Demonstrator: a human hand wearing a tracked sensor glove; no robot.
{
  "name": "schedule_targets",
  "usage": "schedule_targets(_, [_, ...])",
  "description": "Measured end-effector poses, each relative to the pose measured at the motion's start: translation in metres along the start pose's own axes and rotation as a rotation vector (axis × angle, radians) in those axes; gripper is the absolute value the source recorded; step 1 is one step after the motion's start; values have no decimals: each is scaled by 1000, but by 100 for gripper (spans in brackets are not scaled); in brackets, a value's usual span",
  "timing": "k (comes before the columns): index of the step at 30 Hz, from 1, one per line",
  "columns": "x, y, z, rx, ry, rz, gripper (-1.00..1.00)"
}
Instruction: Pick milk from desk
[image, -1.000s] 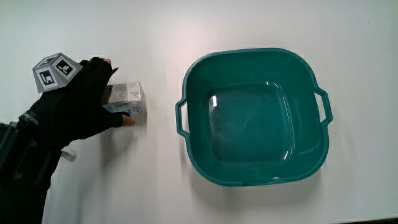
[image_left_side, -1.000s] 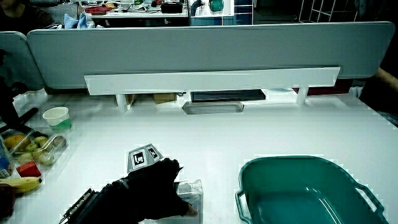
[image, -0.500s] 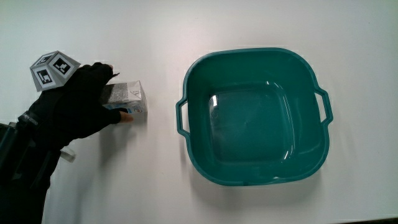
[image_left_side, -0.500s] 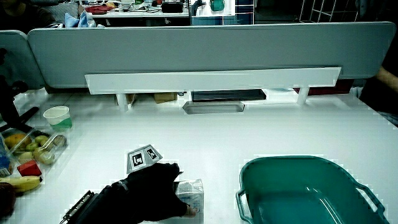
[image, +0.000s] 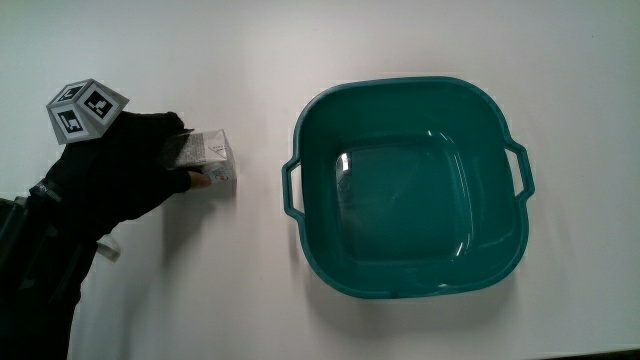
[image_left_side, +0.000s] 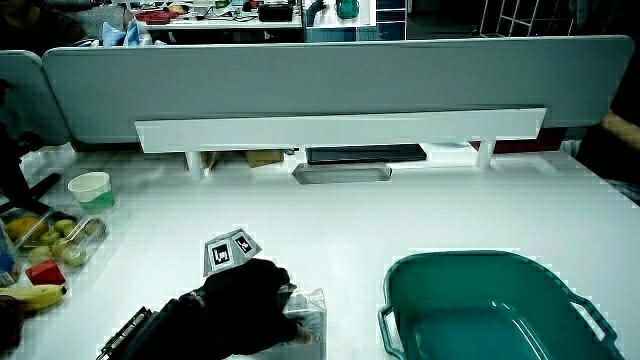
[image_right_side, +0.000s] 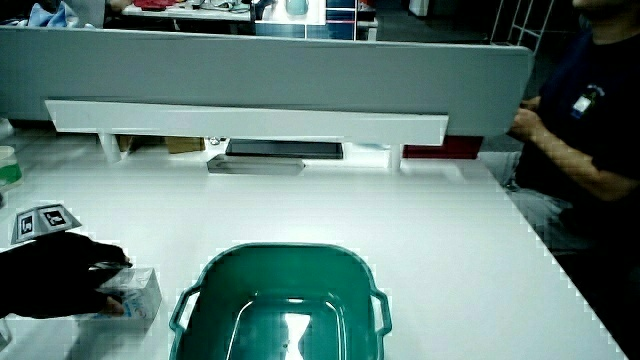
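The gloved hand (image: 125, 175) was found closed around one end of the milk carton (image: 212, 160), with fingers laid over the carton's top and the thumb tip (image: 200, 180) pressed against the side nearer the person. The patterned cube (image: 85, 110) was seen on the back of the hand, and the forearm (image: 45, 270) was observed running from the hand toward the person's edge of the table (image: 200, 290). The carton was noted lying on its side on the table; whether it was touching the surface or raised just off it could not be told. Its uncovered end was seen projecting from under the fingers toward the teal basin (image: 405, 185), from which it was kept apart by a strip of bare table. The same grasp was confirmed in both side views, with the hand (image_left_side: 240, 305) over the carton (image_left_side: 308, 312) and the carton (image_right_side: 138, 295) just beside the basin's handle (image_right_side: 183, 308). In a side view, a white cup (image_left_side: 91, 188) and a tray of fruit (image_left_side: 50, 235) were recorded farther from the person than the hand, well apart from the carton.
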Motion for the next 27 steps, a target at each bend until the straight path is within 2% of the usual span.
schedule_targets(6, [2,-1,1,20,11,-28,100])
schedule_targets(9, [0,1,1,41,9,-56,100])
schedule_targets(11, [5,-5,6,47,20,-44,100])
schedule_targets(14, [6,-7,10,71,16,-71,100])
schedule_targets(20, [27,-21,22,91,25,-85,100])
schedule_targets(21, [30,-22,23,102,31,-113,100])
schedule_targets(23, [40,-27,27,87,20,-93,100])
schedule_targets(25, [51,-31,31,90,11,-112,100])
schedule_targets(26, [56,-33,32,69,-2,-79,100])
schedule_targets(27, [63,-34,34,66,-16,-84,100])
